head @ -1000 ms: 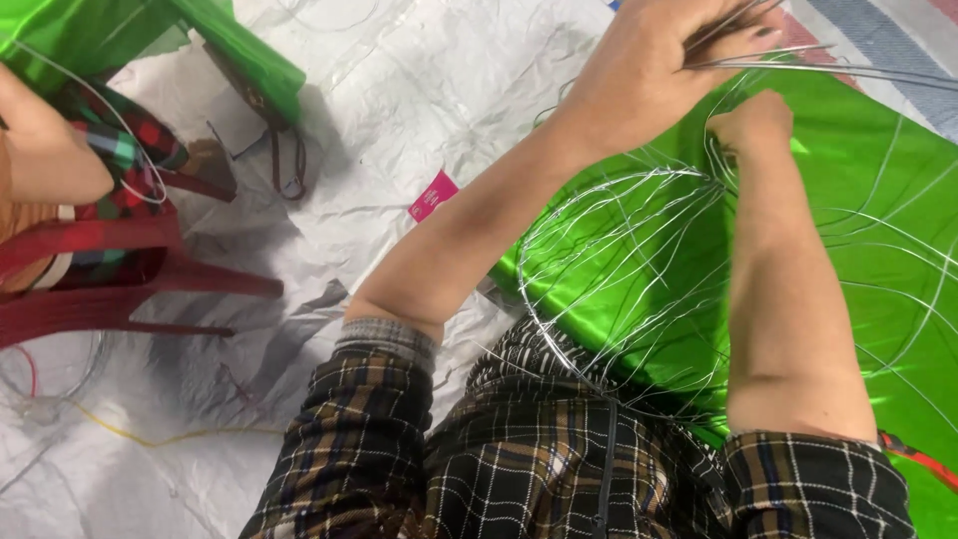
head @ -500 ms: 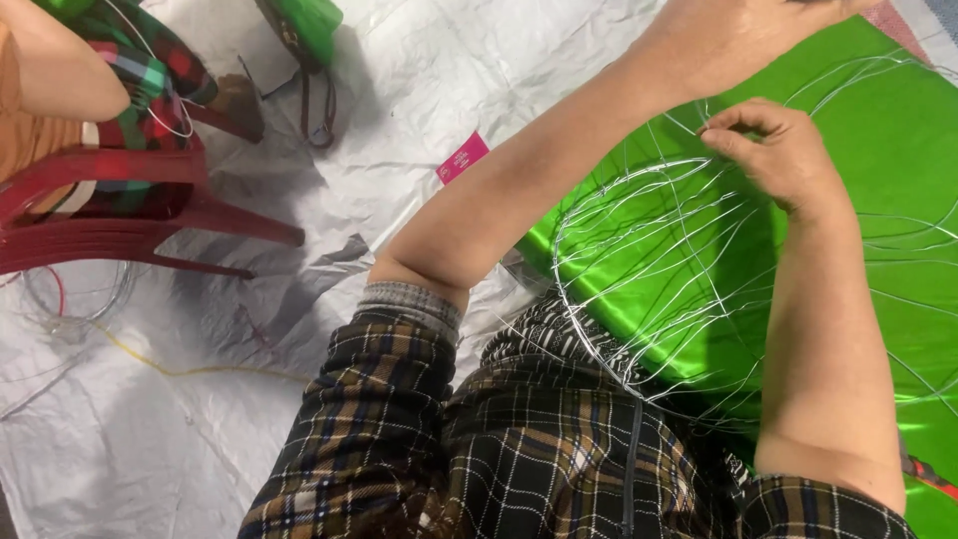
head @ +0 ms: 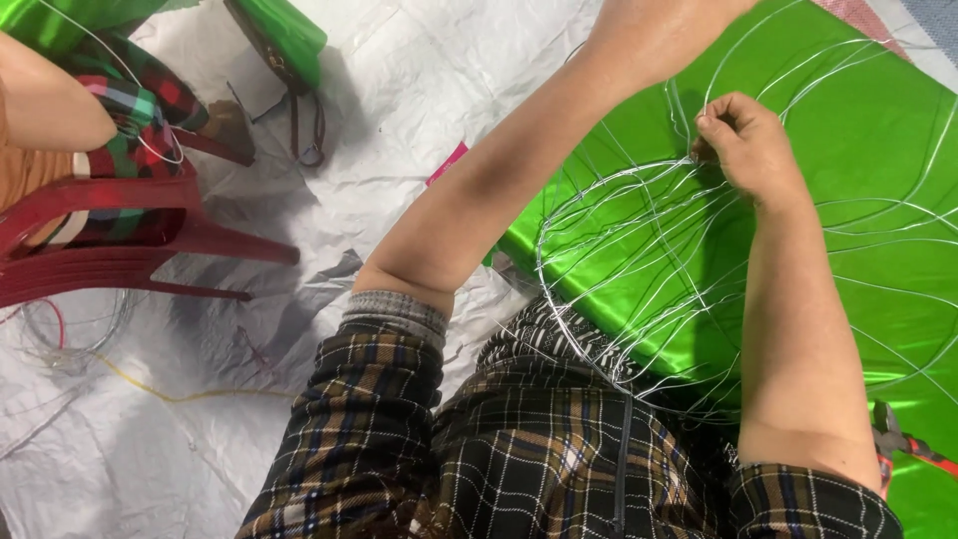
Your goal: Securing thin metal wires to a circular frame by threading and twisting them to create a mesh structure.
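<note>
Nearest the camera, plaid sleeves point(head: 519, 449) are pushed up both forearms, and the grips of red-handled pliers point(head: 903, 444) show just behind the right elbow. The wire frame point(head: 619, 269), thin silvery loops and crossing strands, lies straight ahead on shiny green foil sheet point(head: 878, 150), its curved rim close to the lap and its strands fanning away and to the right. The right hand point(head: 748, 145) is the nearer one; its fingers are pinched narrow on a strand at the frame's upper arc. The left hand is out of view past the top edge, so I cannot tell its grip. To the far left, on crinkled white plastic floor covering point(head: 299, 240), stands a red plastic chair point(head: 110, 235) with another person seated
</note>
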